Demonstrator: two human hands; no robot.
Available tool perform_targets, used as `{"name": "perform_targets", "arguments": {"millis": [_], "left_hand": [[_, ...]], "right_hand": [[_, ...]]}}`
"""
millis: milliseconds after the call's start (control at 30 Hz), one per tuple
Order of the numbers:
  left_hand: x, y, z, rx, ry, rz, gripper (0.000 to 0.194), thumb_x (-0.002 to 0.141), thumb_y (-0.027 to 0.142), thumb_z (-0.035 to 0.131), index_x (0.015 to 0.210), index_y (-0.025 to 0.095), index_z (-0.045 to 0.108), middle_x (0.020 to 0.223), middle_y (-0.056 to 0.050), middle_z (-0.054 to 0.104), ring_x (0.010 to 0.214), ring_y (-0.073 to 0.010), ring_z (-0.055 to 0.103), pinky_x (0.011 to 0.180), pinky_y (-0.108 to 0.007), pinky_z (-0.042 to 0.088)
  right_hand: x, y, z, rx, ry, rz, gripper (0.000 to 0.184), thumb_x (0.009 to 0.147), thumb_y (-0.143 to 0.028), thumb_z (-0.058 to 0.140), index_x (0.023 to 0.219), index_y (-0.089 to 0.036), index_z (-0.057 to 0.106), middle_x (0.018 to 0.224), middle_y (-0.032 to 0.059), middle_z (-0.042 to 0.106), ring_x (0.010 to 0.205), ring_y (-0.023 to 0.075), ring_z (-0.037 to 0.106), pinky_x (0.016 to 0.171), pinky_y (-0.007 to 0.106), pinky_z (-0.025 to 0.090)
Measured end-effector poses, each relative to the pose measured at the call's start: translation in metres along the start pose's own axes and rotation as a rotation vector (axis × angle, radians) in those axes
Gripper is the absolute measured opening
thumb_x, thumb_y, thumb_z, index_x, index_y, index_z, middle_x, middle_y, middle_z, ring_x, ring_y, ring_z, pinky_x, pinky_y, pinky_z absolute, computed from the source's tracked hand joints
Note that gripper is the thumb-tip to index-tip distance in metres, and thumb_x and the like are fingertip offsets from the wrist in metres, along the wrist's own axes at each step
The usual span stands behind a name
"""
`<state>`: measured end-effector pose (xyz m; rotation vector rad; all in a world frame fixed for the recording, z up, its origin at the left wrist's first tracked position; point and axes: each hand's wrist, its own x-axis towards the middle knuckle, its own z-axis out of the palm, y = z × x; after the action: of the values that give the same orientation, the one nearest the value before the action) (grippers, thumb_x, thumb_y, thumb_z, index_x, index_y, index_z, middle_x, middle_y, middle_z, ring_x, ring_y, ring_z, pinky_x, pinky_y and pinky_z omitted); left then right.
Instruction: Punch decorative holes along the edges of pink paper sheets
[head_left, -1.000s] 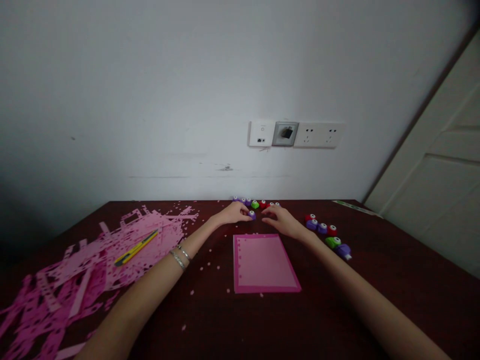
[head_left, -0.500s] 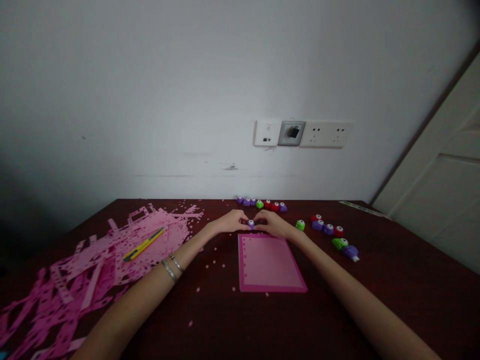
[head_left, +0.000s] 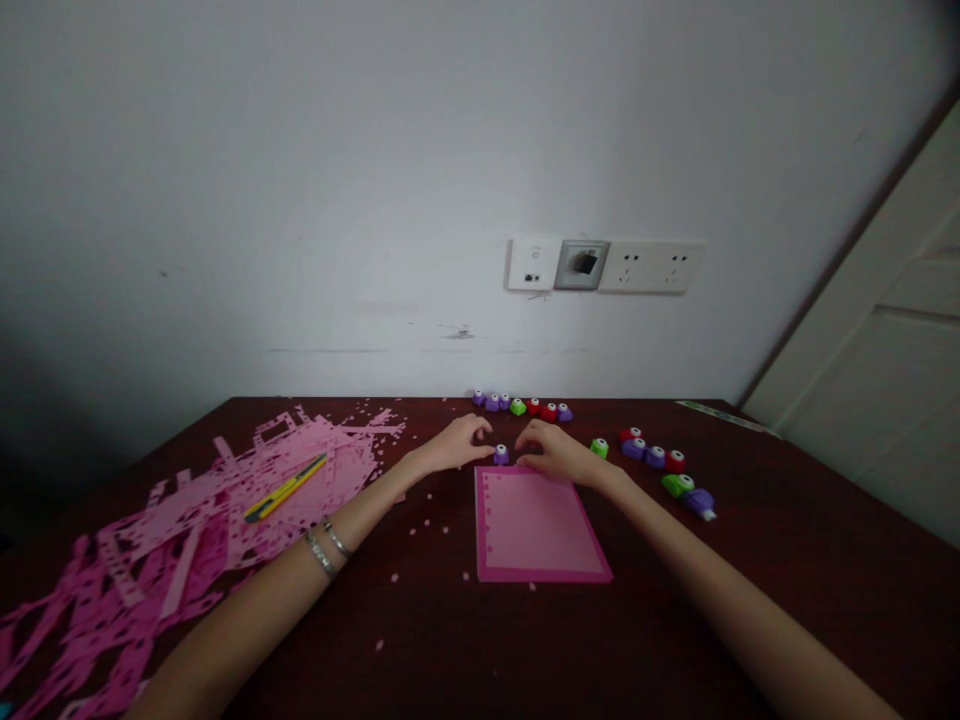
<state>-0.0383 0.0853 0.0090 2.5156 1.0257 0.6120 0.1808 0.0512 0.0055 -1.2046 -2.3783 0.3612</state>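
A small purple craft punch (head_left: 501,456) with a white top stands at the upper left edge of a pink sheet (head_left: 536,525), which has a darker pink border and a column of small dark pink shapes down its left side. My left hand (head_left: 459,443) is just left of the punch, fingers curved and apart, its thumb close to the punch. On the other side, my right hand (head_left: 553,454) hovers over the sheet's top edge with thumb and fingers parted. Neither hand grips the punch.
Pink paper scraps (head_left: 195,510) cover the table's left side, a yellow utility knife (head_left: 286,488) on top. Several punches (head_left: 517,407) line the back edge; more, including a green punch (head_left: 599,448) and a red punch (head_left: 675,461), lie to the right. Wall sockets (head_left: 651,268) are behind.
Both hands have let go of the purple punch and spread apart from it. The punch now sits slightly nearer, at the sheet's top edge.
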Motion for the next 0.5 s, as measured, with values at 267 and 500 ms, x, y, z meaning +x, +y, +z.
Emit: {"name": "perform_targets", "arguments": {"millis": [267,500], "left_hand": [[-0.021,0.02,-0.008,-0.027,-0.205,-0.012,0.017,0.071,0.032,0.062,0.074,0.015,0.065,0.075,-0.003,0.059,0.067,-0.0124,0.053,0.061,-0.021,0.038],[-0.026,0.021,-0.002,0.029,-0.265,-0.032,0.025,0.064,0.035,0.069,0.079,0.016,0.063,0.079,-0.002,0.059,0.074,-0.0157,0.053,0.068,-0.024,0.038]], "right_hand": [[-0.014,-0.012,-0.009,-0.03,-0.236,0.071,0.016,0.067,-0.017,0.056,0.08,-0.016,0.066,0.075,0.0033,0.064,0.065,0.0138,0.055,0.056,0.022,0.038],[-0.011,-0.016,-0.006,-0.083,-0.257,0.132,0.023,0.062,-0.022,0.063,0.084,-0.016,0.066,0.083,0.0056,0.064,0.072,0.0177,0.057,0.059,0.024,0.039]]}}
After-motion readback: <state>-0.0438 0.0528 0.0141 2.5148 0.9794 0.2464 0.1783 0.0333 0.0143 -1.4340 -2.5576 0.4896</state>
